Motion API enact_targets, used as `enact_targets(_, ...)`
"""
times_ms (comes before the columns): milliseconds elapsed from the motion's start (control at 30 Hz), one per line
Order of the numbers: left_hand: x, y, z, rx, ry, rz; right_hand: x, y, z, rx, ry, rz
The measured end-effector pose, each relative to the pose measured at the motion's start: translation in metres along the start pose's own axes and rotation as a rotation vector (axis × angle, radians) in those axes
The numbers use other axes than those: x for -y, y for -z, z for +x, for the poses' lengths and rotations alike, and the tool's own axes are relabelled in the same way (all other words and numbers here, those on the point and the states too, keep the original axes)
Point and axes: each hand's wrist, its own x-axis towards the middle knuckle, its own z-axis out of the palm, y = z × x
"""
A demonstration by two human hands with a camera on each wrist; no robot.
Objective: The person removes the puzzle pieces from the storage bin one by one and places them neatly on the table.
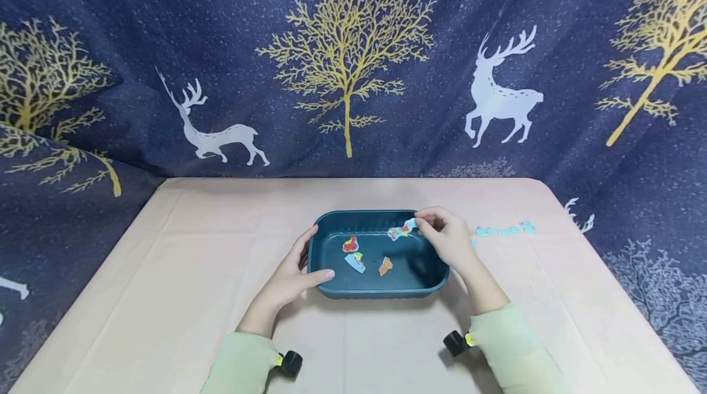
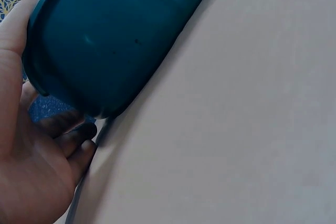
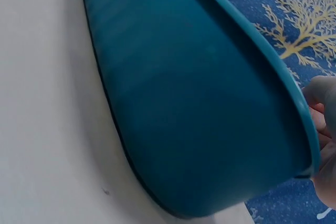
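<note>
A dark teal plastic basin [image 1: 381, 291] stands on the table. My left hand [image 1: 289, 277] grips its left end, thumb over the rim and fingers along the outside; the left wrist view shows the fingers by the basin's wall [image 2: 115, 40]. Over the basin's back right corner, my right hand [image 1: 450, 237] pinches a light-blue and red puzzle piece [image 1: 400, 232] between thumb and fingers. Inside the basin lie a red piece [image 1: 350, 245], a blue-and-yellow piece [image 1: 355, 262] and an orange piece [image 1: 385, 266]. In the right wrist view the basin's wall [image 3: 199, 87] hides the held piece.
To the right of the basin, several light-blue puzzle pieces [image 1: 508, 230] lie in a row on the pale tablecloth [image 1: 166, 296], partly behind my right hand. A dark blue cloth [image 1: 232, 44] printed with deer and trees hangs behind the table.
</note>
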Motion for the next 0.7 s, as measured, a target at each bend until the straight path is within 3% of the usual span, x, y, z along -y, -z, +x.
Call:
enact_targets(233,0.000,0.000,0.000,0.001,-0.007,-0.004,0.000,0.012,0.001,-0.008,-0.067,0.049)
enact_targets(367,0.000,-0.001,0.001,0.003,-0.010,-0.012,0.013,0.020,-0.002,-0.013,-0.079,0.066)
enact_targets(500,0.001,-0.001,0.001,0.006,-0.011,-0.009,0.027,0.026,-0.006,-0.025,-0.079,0.034)
enact_targets(700,0.002,0.000,0.001,0.002,-0.010,-0.007,0.026,0.033,-0.009,-0.035,-0.088,0.014)
